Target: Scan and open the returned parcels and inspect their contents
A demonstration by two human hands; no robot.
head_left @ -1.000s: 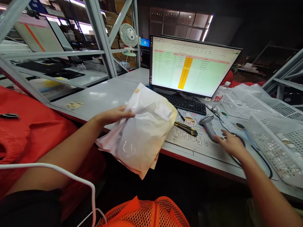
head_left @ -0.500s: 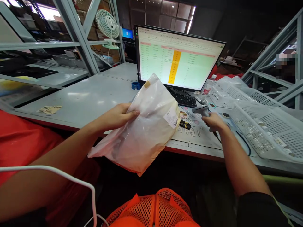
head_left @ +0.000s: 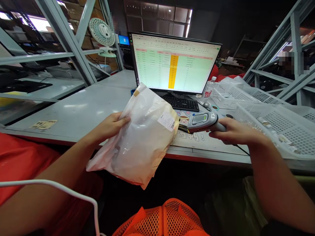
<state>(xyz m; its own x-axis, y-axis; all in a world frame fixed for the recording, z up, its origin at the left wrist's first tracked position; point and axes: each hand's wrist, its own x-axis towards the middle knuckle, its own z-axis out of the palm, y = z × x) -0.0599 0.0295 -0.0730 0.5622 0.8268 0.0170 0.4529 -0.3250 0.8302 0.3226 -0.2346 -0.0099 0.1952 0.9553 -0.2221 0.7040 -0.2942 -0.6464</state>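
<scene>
My left hand (head_left: 114, 124) grips the left edge of a whitish plastic bag (head_left: 137, 137), holding it tilted above the table's front edge. A white barcode label (head_left: 166, 121) is stuck near the bag's right side. My right hand (head_left: 233, 131) is wrapped round the handle of a grey barcode scanner (head_left: 203, 120), whose head points left at the label from a short distance. Behind the scanner's head, a dark cutter with yellow marks (head_left: 183, 127) lies on the printed desk mat (head_left: 192, 141), partly covered.
A monitor (head_left: 172, 65) showing a spreadsheet stands behind a black keyboard (head_left: 183, 103). White mesh baskets (head_left: 278, 131) fill the right side, near a plastic bottle (head_left: 209, 88). A green fan (head_left: 102, 32) is clipped to the rack at left. A white cable (head_left: 61, 187) crosses the lower left.
My right hand has lifted the scanner and turned it towards the bag's label. The bag stays in my left hand, slightly lower and further left in view.
</scene>
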